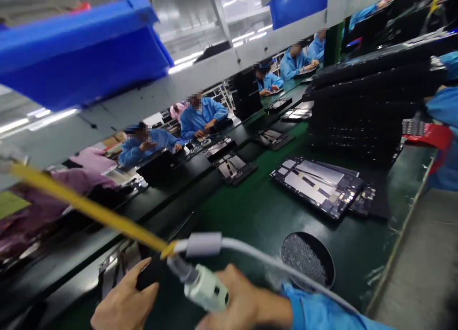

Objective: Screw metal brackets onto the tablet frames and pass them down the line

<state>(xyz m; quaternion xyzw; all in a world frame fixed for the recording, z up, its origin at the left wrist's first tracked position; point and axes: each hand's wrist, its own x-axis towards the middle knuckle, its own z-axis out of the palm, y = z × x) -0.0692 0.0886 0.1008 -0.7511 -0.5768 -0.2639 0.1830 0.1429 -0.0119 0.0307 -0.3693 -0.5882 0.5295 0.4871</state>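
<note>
My right hand (246, 296) is wrapped round a pale electric screwdriver (206, 288), which hangs from a yellow strap (89, 210) and has a white cable (265, 258) with a thick grey sleeve. The screwdriver's lower end is out of sight. At the bottom left, my left hand (125, 296) has thumb and finger closed on the edge of a dark flat object (157, 275); much of it is hidden behind the screwdriver. Beside my right wrist stands a round black dish (327, 263) of small grey pieces, too small to name.
Opened tablets (315, 179) lie on the green bench (246, 215), beside a tall stack of black trays (365, 101). More opened tablets (232, 167) line the far side. Blue bins (82, 58) hang overhead from a white rail (214, 67). Several people in blue work across the bench.
</note>
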